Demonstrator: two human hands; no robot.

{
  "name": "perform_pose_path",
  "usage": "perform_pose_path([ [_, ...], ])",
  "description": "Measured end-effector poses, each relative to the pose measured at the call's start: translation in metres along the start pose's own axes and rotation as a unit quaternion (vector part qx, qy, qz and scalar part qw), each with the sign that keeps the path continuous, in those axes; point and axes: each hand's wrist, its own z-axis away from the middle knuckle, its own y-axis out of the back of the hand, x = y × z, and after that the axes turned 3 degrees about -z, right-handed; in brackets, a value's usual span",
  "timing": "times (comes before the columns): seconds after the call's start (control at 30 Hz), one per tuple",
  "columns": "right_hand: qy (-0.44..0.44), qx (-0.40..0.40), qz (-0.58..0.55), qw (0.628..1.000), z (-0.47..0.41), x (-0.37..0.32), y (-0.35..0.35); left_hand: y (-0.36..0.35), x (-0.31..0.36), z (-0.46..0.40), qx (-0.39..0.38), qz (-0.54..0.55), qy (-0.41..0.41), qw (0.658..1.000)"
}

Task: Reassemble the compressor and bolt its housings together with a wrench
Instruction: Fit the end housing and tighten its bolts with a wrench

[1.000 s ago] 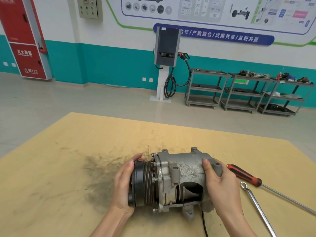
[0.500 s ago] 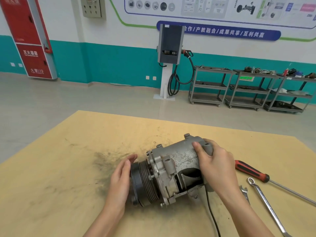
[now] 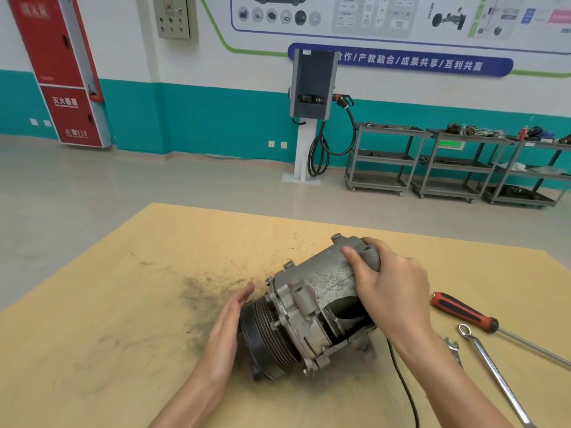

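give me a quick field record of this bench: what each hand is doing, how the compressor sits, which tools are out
left hand: open, flat against the pulley end
right hand: grips the rear housing
compressor: on the board, rear end tilted up and away
screwdriver: red and black handle, right of compressor
wrench: on the board, near the screwdriver, untouched
black cable: runs under the right forearm

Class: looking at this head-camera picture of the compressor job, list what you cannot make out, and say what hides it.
- Compressor rear end: head view, covered by the right hand.
- Pulley face: behind the left hand.
- Wrench far end: cut off by the bottom edge.
- Cart contents: too small.
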Motion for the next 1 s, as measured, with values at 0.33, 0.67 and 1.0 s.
perform_pose_path([
  [0.33,0.170,0.004,0.023,0.985,-0.003,-0.053,0.008,0.035,0.015,0.035,-0.042,-0.111,0.017,0.993],
  [0.67,0.312,-0.016,0.038,0.949,0.015,-0.073,0.017,0.041,0.027,0.046,-0.143,-0.166,-0.050,0.974],
  [1.0,0.349,0.032,0.052,0.935,0.024,-0.080,0.017,0.028,0.014,0.052,-0.162,-0.086,-0.062,0.981],
])
